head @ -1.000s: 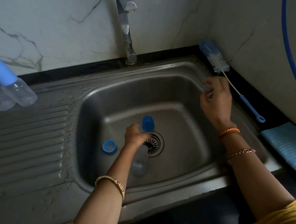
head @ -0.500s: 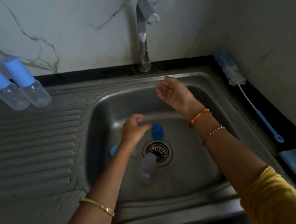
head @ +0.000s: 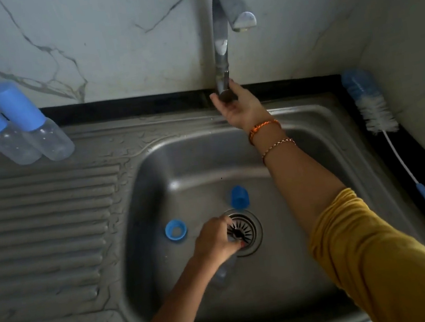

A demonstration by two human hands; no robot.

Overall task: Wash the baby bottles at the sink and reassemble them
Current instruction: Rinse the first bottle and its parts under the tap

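A clear plastic bottle [head: 224,268], stripped of its top, is being held low in the steel sink [head: 153,174] by the left hand [head: 215,240], fingers curled round it beside the drain [head: 243,231]. A blue ring [head: 176,229] and cap [head: 239,197] are lying apart nearby. The tap [head: 221,51] base is being grasped by the right hand [head: 239,108]; no water is running, so washing looks barely begun. Two capped bottles [head: 27,136] are waiting far left, a bristled brush [head: 378,112] right.
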